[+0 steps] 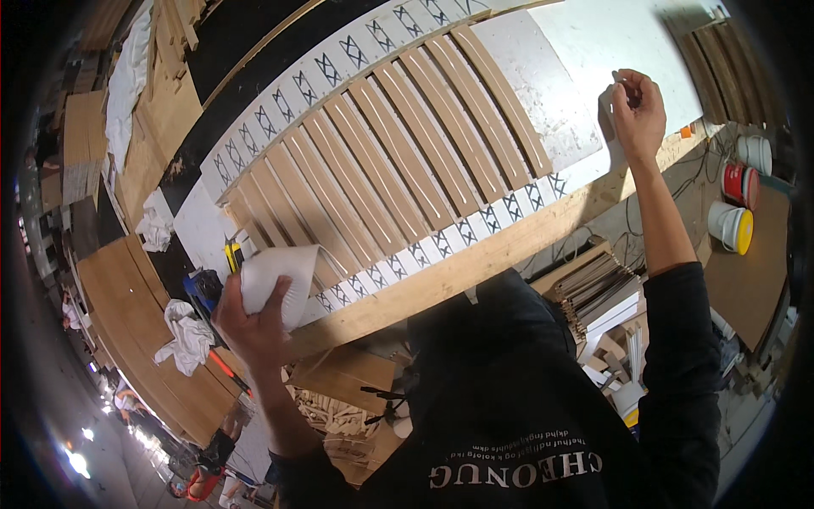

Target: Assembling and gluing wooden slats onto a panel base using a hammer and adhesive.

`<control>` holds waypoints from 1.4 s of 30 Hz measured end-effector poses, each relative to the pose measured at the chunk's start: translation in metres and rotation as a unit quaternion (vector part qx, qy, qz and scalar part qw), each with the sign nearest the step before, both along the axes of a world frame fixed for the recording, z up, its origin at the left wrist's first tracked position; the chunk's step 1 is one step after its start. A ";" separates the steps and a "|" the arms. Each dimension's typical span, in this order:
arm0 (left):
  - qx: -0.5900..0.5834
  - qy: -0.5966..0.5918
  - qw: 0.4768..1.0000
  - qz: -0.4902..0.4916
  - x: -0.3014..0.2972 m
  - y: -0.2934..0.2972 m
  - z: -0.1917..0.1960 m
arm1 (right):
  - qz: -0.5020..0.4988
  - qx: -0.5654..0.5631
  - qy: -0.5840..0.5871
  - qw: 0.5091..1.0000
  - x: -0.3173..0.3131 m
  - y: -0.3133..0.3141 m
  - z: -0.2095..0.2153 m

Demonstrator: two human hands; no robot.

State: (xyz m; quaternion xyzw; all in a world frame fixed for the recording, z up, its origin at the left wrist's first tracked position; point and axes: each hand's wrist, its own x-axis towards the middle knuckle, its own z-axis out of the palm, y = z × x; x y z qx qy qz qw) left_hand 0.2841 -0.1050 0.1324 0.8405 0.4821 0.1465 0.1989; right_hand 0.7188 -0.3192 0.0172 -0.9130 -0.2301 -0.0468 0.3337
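Observation:
My left hand point(246, 318) is closed round a white, thin-walled, cup-like container point(280, 280) with a ribbed side, tilted at the near left end of the work. What is inside it is hidden. Across the white bench lies a row of several brown wooden strips point(398, 157), most bearing a thin white bead that looks like glue. Over the bench's right part, apart from the strips, my right hand point(640, 110) has its fingers curled into a pinch. A small pale tip shows at the fingertips, too small to name.
White boards with black crossed marks point(487, 219) flank the strips. Beside my left hand lie a yellow utility knife point(233, 254), a blue tool point(202, 288) and a crumpled white cloth point(186, 338). Dark strips point(729, 76) are stacked at the far right. Buckets point(731, 227) stand below.

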 end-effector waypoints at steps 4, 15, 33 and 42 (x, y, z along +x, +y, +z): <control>-0.003 0.027 1.000 0.003 0.007 0.017 0.000 | -0.001 -0.006 -0.002 1.000 -0.001 0.001 0.001; 0.027 -0.036 0.998 -0.036 0.043 0.063 -0.003 | -0.001 0.022 0.005 1.000 0.002 -0.001 -0.004; -0.053 0.017 0.998 -0.002 -0.026 -0.006 0.022 | 0.013 0.037 0.001 0.999 0.004 -0.002 -0.007; -0.037 0.062 0.997 -0.022 -0.019 -0.015 0.015 | 0.001 0.027 0.004 1.000 0.005 -0.002 -0.009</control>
